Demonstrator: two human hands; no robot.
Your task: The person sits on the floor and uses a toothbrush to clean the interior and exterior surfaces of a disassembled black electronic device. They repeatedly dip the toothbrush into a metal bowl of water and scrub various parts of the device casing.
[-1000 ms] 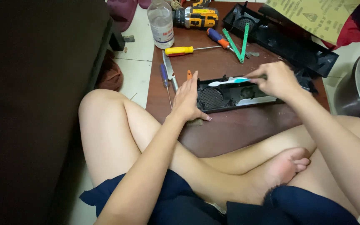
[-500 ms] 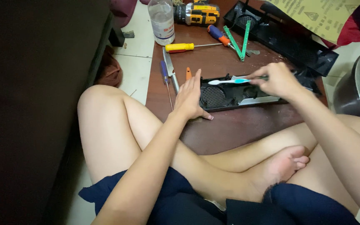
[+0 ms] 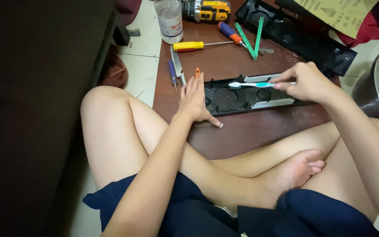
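Head view, looking straight down: a person sits cross-legged at a low brown table, and both hands are on a long black plastic part with a round mesh grille, lying flat near the table's front edge. Left hand is spread flat, fingers loose and gripping nothing, palm pressed on the left end of that black part with the thumb stretched out onto the tabletop. Right hand has its fingers pinched around the handle of a white and teal toothbrush, and the brush head points left, sitting over the black part just above the grille.

Just beyond the left hand lie a blue-handled tool, a grey blade and a small orange piece. Farther back, a yellow-handled screwdriver, a blue and orange screwdriver, 2 green strips crossed in a V, a clear plastic bottle and a yellow and black power drill. A second black housing sits at the far right of the table.
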